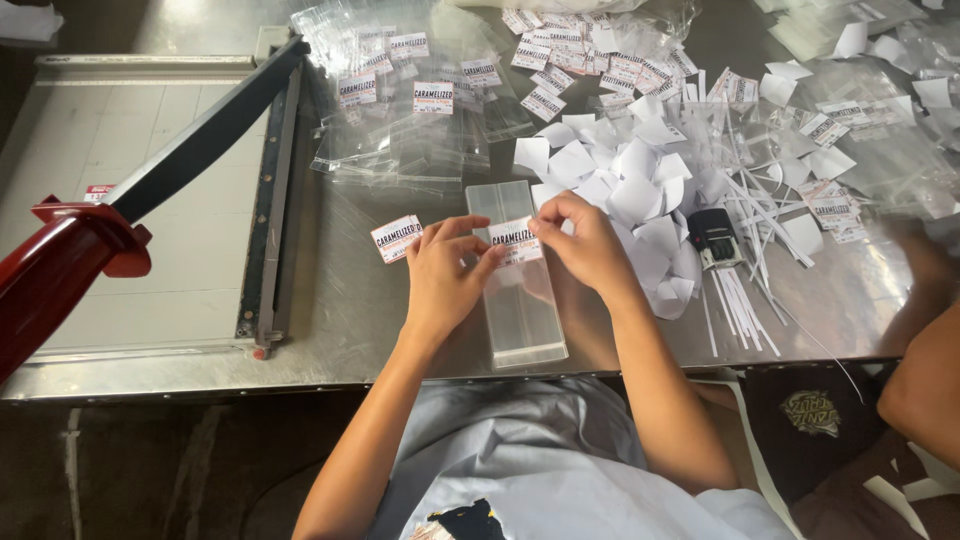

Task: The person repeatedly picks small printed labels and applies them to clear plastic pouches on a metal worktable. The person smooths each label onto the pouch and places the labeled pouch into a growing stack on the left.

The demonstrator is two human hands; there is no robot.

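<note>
A stack of clear plastic bags (520, 300) lies lengthwise on the metal table (350, 320) in front of me. My left hand (447, 270) and my right hand (580, 240) both pinch a small white printed label (516, 240) over the top bag, left fingers at its left edge, right fingers at its right edge. A second label of the same kind (396, 238) lies on the table just left of my left hand.
A guillotine paper cutter (150, 220) with its red-handled blade arm (60, 265) raised fills the left. Labelled bags (420, 100) lie at the back. Peeled white backing papers (620, 180), paper strips (750, 290) and a small black stamp (713, 238) sit right. Another person's arm (925, 380) is at right.
</note>
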